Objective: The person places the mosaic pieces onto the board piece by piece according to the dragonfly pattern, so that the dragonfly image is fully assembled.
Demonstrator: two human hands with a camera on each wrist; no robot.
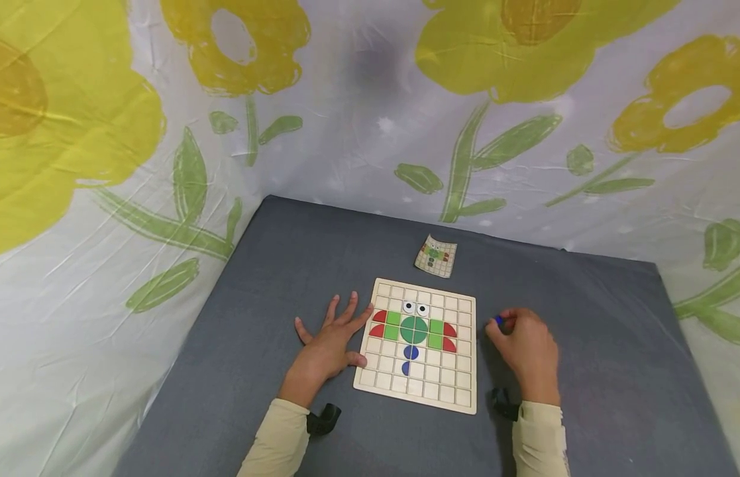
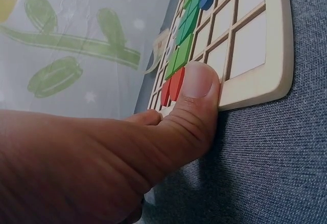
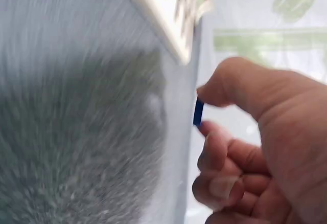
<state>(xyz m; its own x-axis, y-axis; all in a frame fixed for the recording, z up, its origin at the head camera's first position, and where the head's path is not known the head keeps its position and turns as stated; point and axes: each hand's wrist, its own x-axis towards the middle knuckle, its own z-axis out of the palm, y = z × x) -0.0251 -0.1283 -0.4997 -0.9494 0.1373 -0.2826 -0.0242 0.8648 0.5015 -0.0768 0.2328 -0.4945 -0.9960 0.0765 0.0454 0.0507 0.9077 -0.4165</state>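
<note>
A square wooden grid board (image 1: 429, 391) lies on the table, holding two eye tiles (image 1: 415, 309), a dark green circle (image 1: 414, 330), light green tiles (image 1: 436, 333), red quarter-round tiles (image 1: 450, 344) and blue pieces (image 1: 411, 352) below the circle. My left hand (image 1: 330, 348) rests at the board's left edge with fingers spread; in the left wrist view its thumb (image 2: 196, 88) touches the rim beside the red tiles. Off the board's right side, my right hand (image 1: 529, 348) pinches a small blue tile (image 3: 199, 111) between thumb and fingertips.
A picture card (image 1: 436, 257) showing a similar tile pattern lies behind the board. Dark grey cloth (image 1: 608, 344) covers the table. A curtain (image 1: 346, 132) with yellow flowers hangs along the back and left. Each wrist wears a black camera mount (image 1: 324, 419).
</note>
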